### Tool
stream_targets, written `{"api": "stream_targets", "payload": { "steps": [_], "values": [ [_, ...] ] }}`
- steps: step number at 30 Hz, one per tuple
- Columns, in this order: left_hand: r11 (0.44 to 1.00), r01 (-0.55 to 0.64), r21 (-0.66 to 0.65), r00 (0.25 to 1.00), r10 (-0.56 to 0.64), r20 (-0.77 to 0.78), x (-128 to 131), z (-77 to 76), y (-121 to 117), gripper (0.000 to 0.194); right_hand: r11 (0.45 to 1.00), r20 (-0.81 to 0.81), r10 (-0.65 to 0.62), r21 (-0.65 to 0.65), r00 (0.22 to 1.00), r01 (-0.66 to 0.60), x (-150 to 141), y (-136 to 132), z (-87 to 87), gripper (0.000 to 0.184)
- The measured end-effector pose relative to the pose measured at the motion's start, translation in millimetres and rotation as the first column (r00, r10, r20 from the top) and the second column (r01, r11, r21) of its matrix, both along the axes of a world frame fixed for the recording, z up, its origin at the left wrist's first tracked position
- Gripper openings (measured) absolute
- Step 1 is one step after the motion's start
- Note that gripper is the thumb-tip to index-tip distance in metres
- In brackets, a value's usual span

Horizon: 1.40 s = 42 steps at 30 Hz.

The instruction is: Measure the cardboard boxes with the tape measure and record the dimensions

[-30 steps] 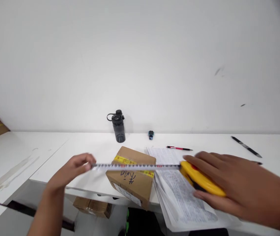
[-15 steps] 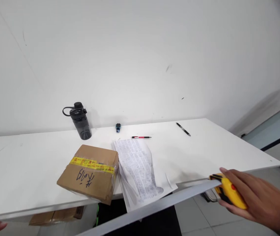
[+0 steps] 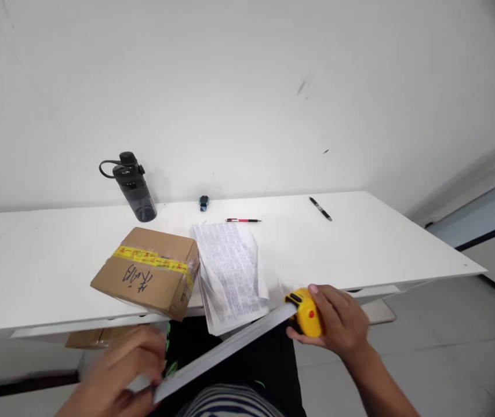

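Note:
My right hand [image 3: 338, 324] is wrapped round a yellow tape measure [image 3: 305, 313] just in front of the white table's [image 3: 360, 243] front edge. Its pale blade [image 3: 225, 350] runs down and left to my left hand [image 3: 121, 376], which pinches the blade's free end low in the view. A cardboard box [image 3: 149, 272] with yellow tape and black writing sits tilted at the table's front edge. A stack of printed papers [image 3: 230, 272] lies right of the box, overhanging the edge.
A dark water bottle [image 3: 133, 186] stands by the wall. Nearby lie a small blue object [image 3: 204, 202], a red pen [image 3: 243, 220] and a black pen [image 3: 320, 208]. Another cardboard box [image 3: 99, 337] lies under the table. Tiled floor shows at the right.
The tape measure has come in from the far right toward the middle, so the blade is shorter. My left hand has come up into view at the lower left, gripping the blade's end.

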<state>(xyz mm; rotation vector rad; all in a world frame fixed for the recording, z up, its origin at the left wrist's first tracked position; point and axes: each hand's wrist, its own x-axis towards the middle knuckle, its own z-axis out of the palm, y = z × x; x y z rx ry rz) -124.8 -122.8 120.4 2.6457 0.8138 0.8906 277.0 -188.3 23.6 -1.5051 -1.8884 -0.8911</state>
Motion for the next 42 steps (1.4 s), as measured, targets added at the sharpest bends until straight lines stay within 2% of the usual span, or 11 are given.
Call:
{"api": "stream_targets", "payload": {
  "steps": [4, 7, 9, 12, 15, 20, 23, 26, 31, 36, 42],
  "values": [
    [0.979, 0.201, -0.039, 0.978, -0.198, 0.063, 42, -15.4, 4, 0.023, 0.987, -0.147, 0.139, 0.103, 0.979, -0.124, -26, 15, -20.5, 0.059],
    [0.994, 0.104, -0.025, 0.985, -0.1, 0.143, 58, -28.3, 8, 0.015, 0.988, -0.183, 0.125, 0.111, 0.975, -0.106, -42, 20, -24.4, 0.06],
    [0.993, 0.004, -0.119, 0.994, 0.009, 0.108, 67, -34.8, 6, 0.004, 0.991, -0.2, 0.135, 0.036, 0.97, -0.131, -53, 21, -22.6, 0.061],
    [0.94, -0.057, -0.337, 0.995, 0.082, 0.058, 78, -42.5, -1, 0.027, 0.958, -0.231, 0.273, -0.026, 0.934, -0.286, -72, 19, -15.6, 0.069],
    [0.867, -0.061, -0.495, 0.988, 0.122, 0.092, 85, -53.8, -9, 0.05, 0.913, -0.272, 0.402, 0.049, 0.874, -0.405, -87, 20, -7.2, 0.092],
    [0.748, 0.026, -0.663, 0.986, 0.09, 0.14, 92, -75.9, -8, 0.078, 0.9, -0.358, 0.436, 0.188, 0.826, -0.393, -104, 28, -4.8, 0.098],
    [0.817, 0.097, -0.568, 0.985, 0.004, 0.173, 101, -81.8, 6, 0.072, 0.91, -0.409, 0.403, 0.273, 0.819, -0.311, -113, 36, -13.2, 0.096],
    [0.901, 0.045, -0.432, 0.983, 0.037, 0.18, 108, -88.9, 29, 0.055, 0.927, -0.374, 0.316, 0.316, 0.872, -0.2, -116, 48, -21.7, 0.091],
    [0.9, -0.149, -0.409, 0.956, 0.238, 0.174, 91, -100.7, 82, 0.049, 0.968, -0.349, 0.238, 0.164, 0.907, -0.191, -109, 68, -24.9, 0.091],
    [0.881, -0.323, -0.346, 0.9, 0.399, 0.175, 68, -82.0, 114, 0.054, 0.976, -0.357, 0.217, 0.082, 0.909, -0.201, -116, 70, -26.6, 0.09],
    [0.972, -0.185, -0.142, 0.965, 0.153, -0.211, 97, -62.8, 112, 0.036, 0.973, -0.389, 0.229, 0.122, 0.892, -0.197, -140, 71, -27.1, 0.09]
  ]
}}
